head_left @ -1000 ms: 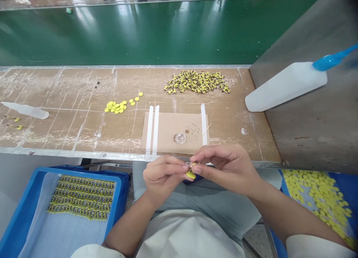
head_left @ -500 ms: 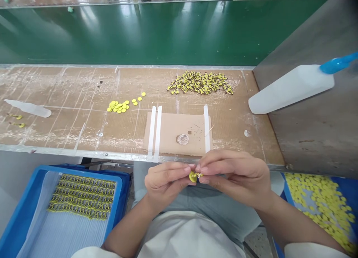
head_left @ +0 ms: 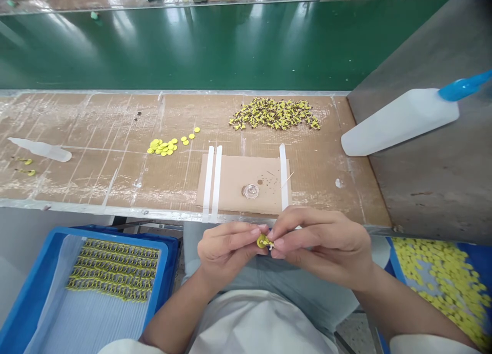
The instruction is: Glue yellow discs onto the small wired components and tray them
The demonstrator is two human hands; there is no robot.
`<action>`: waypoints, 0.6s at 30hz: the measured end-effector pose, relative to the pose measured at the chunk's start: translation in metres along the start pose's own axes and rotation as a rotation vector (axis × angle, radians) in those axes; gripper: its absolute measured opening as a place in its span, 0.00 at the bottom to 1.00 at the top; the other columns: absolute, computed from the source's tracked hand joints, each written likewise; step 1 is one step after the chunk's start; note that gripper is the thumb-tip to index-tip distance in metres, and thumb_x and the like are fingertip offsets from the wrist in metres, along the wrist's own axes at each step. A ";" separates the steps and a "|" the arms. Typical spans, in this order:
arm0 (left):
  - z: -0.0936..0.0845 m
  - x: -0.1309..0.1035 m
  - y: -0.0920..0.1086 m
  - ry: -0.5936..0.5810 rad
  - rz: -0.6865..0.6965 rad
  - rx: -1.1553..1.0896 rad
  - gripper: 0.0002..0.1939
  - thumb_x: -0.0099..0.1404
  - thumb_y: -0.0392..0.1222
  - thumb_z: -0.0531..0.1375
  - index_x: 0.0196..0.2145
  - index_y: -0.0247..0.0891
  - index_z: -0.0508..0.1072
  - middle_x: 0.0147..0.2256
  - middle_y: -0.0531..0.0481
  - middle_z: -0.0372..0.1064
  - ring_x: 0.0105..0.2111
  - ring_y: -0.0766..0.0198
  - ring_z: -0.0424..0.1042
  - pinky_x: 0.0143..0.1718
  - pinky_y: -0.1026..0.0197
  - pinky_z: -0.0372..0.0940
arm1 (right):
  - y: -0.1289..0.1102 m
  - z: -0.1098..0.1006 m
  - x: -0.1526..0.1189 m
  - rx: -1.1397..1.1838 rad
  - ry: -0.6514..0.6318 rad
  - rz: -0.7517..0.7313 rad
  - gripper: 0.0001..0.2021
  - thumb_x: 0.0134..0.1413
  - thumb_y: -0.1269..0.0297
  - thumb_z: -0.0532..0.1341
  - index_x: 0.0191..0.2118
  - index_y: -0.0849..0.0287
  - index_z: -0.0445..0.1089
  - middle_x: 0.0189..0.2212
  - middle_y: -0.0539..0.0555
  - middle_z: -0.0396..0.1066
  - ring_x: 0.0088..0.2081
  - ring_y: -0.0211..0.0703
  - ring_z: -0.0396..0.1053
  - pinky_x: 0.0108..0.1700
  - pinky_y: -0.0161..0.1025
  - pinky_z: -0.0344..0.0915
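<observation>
Between the fingertips of my left hand point(head_left: 230, 246) is a yellow disc point(head_left: 262, 241), pinched at its edge. My right hand point(head_left: 323, 241) pinches a small yellow figure piece point(head_left: 269, 244) with pale tips, which touches the disc. Both hands are in front of the bench's front edge, above my lap. Just beyond them lies a cardboard sheet point(head_left: 234, 190) with white tape strips, bearing a small clear dish point(head_left: 251, 191) and a thin stick point(head_left: 287, 180). Fingers partly hide both held pieces.
A pile of yellow-and-dark pieces point(head_left: 274, 113) and loose yellow discs point(head_left: 163, 147) lie on the bench. A white bottle point(head_left: 400, 122) leans at right. Below are a blue tray point(head_left: 164, 262) of finished-looking rows at left and yellow discs point(head_left: 442, 272) at right.
The small figure piece has turned and shifted slightly left and down against the disc. My right fingertips have moved a little left with it, and more of the disc shows.
</observation>
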State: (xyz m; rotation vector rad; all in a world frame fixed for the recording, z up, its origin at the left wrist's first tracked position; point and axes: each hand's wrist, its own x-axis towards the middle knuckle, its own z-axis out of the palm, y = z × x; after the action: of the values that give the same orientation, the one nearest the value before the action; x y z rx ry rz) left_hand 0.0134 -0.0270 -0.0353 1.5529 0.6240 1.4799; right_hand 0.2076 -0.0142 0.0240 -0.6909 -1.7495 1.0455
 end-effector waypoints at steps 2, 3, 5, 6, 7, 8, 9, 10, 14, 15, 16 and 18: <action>-0.001 -0.001 0.000 -0.010 -0.004 -0.013 0.24 0.59 0.27 0.66 0.52 0.42 0.76 0.44 0.45 0.78 0.40 0.60 0.79 0.41 0.62 0.76 | 0.001 0.002 0.000 -0.001 0.022 -0.028 0.17 0.49 0.81 0.68 0.44 0.57 0.77 0.35 0.55 0.77 0.36 0.40 0.76 0.38 0.35 0.75; -0.001 -0.001 -0.001 -0.013 -0.008 -0.016 0.24 0.59 0.28 0.66 0.52 0.43 0.75 0.43 0.45 0.78 0.39 0.60 0.79 0.40 0.62 0.76 | 0.001 0.003 0.000 0.000 0.036 -0.024 0.18 0.48 0.82 0.68 0.44 0.57 0.77 0.35 0.55 0.77 0.36 0.40 0.76 0.38 0.35 0.75; -0.001 -0.001 -0.001 -0.017 -0.021 -0.015 0.24 0.59 0.28 0.66 0.53 0.44 0.75 0.43 0.46 0.78 0.38 0.60 0.79 0.40 0.63 0.75 | 0.001 0.005 -0.001 0.010 0.070 0.012 0.18 0.46 0.82 0.69 0.42 0.57 0.77 0.34 0.54 0.78 0.35 0.40 0.76 0.36 0.34 0.75; -0.001 -0.002 -0.001 -0.014 -0.032 -0.015 0.24 0.59 0.28 0.66 0.53 0.44 0.75 0.42 0.46 0.78 0.38 0.61 0.79 0.39 0.63 0.75 | 0.001 0.006 -0.002 0.018 0.086 0.037 0.18 0.46 0.83 0.68 0.42 0.56 0.77 0.34 0.54 0.78 0.34 0.40 0.76 0.36 0.34 0.75; -0.001 -0.002 -0.001 -0.007 -0.042 -0.017 0.24 0.59 0.27 0.66 0.52 0.44 0.76 0.42 0.46 0.78 0.38 0.61 0.79 0.39 0.63 0.75 | 0.001 0.007 -0.002 0.026 0.106 0.062 0.17 0.47 0.82 0.68 0.41 0.56 0.77 0.33 0.54 0.78 0.34 0.40 0.76 0.36 0.34 0.75; 0.000 -0.003 -0.001 0.004 -0.053 -0.022 0.24 0.59 0.27 0.66 0.52 0.44 0.76 0.41 0.46 0.78 0.38 0.61 0.79 0.39 0.63 0.75 | 0.001 0.008 -0.002 0.033 0.126 0.090 0.16 0.47 0.82 0.68 0.40 0.56 0.78 0.33 0.53 0.78 0.33 0.40 0.76 0.35 0.35 0.75; 0.001 -0.003 -0.001 0.020 -0.069 -0.025 0.24 0.59 0.27 0.65 0.52 0.44 0.76 0.40 0.46 0.78 0.38 0.61 0.79 0.39 0.63 0.75 | 0.000 0.010 -0.002 0.040 0.145 0.121 0.15 0.47 0.81 0.68 0.40 0.55 0.78 0.32 0.53 0.78 0.33 0.40 0.76 0.35 0.35 0.74; 0.002 -0.004 -0.001 0.039 -0.089 -0.026 0.23 0.59 0.27 0.65 0.51 0.44 0.77 0.40 0.46 0.78 0.38 0.61 0.78 0.38 0.64 0.75 | 0.000 0.011 -0.002 0.045 0.162 0.156 0.14 0.48 0.80 0.68 0.39 0.55 0.78 0.32 0.53 0.78 0.32 0.40 0.76 0.35 0.35 0.74; 0.007 -0.003 0.000 0.120 -0.183 -0.008 0.21 0.59 0.27 0.66 0.48 0.46 0.79 0.36 0.48 0.79 0.35 0.63 0.78 0.36 0.66 0.74 | 0.002 0.014 0.000 0.068 0.218 0.307 0.10 0.49 0.77 0.69 0.36 0.54 0.78 0.31 0.52 0.78 0.31 0.40 0.76 0.34 0.35 0.74; 0.008 -0.003 0.000 0.139 -0.202 -0.007 0.21 0.59 0.27 0.66 0.47 0.46 0.79 0.36 0.49 0.79 0.35 0.64 0.78 0.36 0.66 0.73 | 0.003 0.015 0.001 0.082 0.233 0.335 0.10 0.49 0.76 0.69 0.36 0.54 0.79 0.31 0.52 0.78 0.31 0.39 0.76 0.35 0.35 0.74; 0.009 -0.002 0.001 0.156 -0.218 -0.005 0.20 0.59 0.27 0.66 0.47 0.46 0.79 0.35 0.49 0.79 0.34 0.64 0.78 0.36 0.66 0.73 | 0.005 0.015 0.002 0.097 0.244 0.355 0.09 0.48 0.76 0.69 0.35 0.55 0.79 0.32 0.52 0.79 0.32 0.39 0.76 0.35 0.34 0.74; 0.012 -0.002 0.001 0.189 -0.241 -0.001 0.19 0.59 0.27 0.66 0.46 0.46 0.80 0.35 0.49 0.79 0.34 0.64 0.78 0.36 0.66 0.73 | 0.008 0.016 0.002 0.121 0.260 0.382 0.09 0.48 0.75 0.70 0.35 0.55 0.79 0.32 0.52 0.79 0.32 0.39 0.76 0.36 0.34 0.75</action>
State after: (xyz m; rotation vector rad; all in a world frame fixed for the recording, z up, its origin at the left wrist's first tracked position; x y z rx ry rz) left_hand 0.0240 -0.0322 -0.0344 1.2947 0.8873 1.4495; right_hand 0.1920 -0.0141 0.0155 -1.0599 -1.3483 1.2439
